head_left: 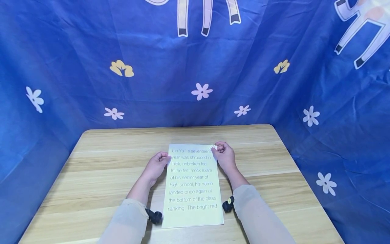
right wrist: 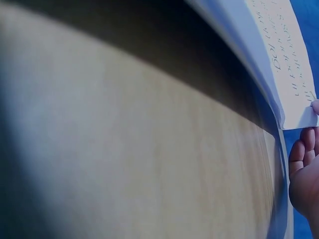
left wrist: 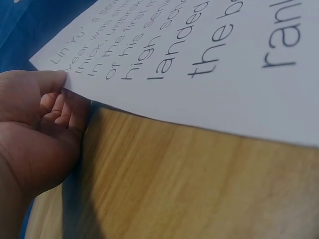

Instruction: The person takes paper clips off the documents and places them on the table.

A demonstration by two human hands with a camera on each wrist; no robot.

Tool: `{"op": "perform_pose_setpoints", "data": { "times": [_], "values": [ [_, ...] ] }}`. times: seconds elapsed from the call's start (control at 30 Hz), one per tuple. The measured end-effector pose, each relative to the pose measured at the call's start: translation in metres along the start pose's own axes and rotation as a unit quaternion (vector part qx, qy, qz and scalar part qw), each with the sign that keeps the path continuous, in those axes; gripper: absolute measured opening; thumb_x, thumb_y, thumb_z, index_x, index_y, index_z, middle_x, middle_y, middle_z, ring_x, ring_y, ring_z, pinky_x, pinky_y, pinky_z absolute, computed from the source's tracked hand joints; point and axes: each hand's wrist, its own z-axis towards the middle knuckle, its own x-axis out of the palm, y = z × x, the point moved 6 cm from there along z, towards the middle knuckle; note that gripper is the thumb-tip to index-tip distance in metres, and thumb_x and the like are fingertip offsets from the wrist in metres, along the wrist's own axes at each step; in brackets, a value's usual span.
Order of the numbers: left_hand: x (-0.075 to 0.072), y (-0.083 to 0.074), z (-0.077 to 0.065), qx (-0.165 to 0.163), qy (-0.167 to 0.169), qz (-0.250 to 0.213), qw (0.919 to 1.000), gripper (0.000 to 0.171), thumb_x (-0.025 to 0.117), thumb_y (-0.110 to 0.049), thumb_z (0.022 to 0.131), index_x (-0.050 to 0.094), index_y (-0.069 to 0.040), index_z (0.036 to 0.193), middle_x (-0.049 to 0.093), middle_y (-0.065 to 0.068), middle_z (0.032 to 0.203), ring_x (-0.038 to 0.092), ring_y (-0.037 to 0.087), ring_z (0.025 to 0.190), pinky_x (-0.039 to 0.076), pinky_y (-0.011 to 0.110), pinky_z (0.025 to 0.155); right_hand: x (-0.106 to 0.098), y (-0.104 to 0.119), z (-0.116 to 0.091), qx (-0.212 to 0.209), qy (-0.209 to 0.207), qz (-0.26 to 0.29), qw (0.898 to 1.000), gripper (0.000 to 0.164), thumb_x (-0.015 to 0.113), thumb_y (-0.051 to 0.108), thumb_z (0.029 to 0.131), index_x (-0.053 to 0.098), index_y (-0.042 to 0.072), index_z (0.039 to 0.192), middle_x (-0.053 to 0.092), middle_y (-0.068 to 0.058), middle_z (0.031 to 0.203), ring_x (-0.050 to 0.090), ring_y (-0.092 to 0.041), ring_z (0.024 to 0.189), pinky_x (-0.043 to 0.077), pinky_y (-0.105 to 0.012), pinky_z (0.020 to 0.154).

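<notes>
A white paper (head_left: 192, 189) with large printed English text is held up off the wooden table, its top end away from me. More than one sheet seems to lie together. My left hand (head_left: 157, 166) pinches the upper left edge, thumb on top and fingers beneath, as the left wrist view shows on the paper (left wrist: 124, 94). At the top right corner, my right hand (head_left: 224, 157) pinches the paper, with the thumb on the printed face. Beside that thumb sits a small pale wire shape, seemingly a paper clip (head_left: 212, 146). In the right wrist view, the right hand (right wrist: 305, 174) is partly cut off.
Below the paper spreads the light wooden table (head_left: 106, 176). A blue cloth (head_left: 152, 95) with flowers and animal legs hangs behind it and on both sides. Black wrist devices are worn on the left sleeve (head_left: 128, 217) and right sleeve (head_left: 256, 213).
</notes>
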Motion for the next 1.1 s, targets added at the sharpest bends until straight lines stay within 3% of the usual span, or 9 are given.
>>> {"op": "perform_pose_setpoints", "data": {
  "times": [0.73, 1.1],
  "values": [
    [0.002, 0.0, -0.004, -0.002, -0.011, 0.003, 0.9999, 0.026, 0.06, -0.027, 0.111, 0.061, -0.006, 0.127, 0.065, -0.002, 0.102, 0.059, 0.019, 0.106, 0.044, 0.033, 0.098, -0.003, -0.003, 0.006, 0.005, 0.005, 0.035, 0.999, 0.024, 0.082, 0.012, 0.093, 0.074, 0.005, 0.114, 0.065, 0.003, 0.091, 0.06, -0.013, 0.086, 0.05, -0.017, 0.075],
    [0.001, 0.001, -0.003, -0.001, -0.014, 0.006, 0.9999, 0.025, 0.059, -0.025, 0.112, 0.06, -0.005, 0.127, 0.064, -0.002, 0.102, 0.059, 0.019, 0.105, 0.045, 0.033, 0.097, -0.014, -0.005, 0.008, 0.009, 0.016, 0.054, 0.998, 0.027, 0.08, 0.01, 0.095, 0.072, 0.005, 0.12, 0.068, 0.005, 0.092, 0.062, -0.012, 0.087, 0.052, -0.016, 0.075]
  ]
}}
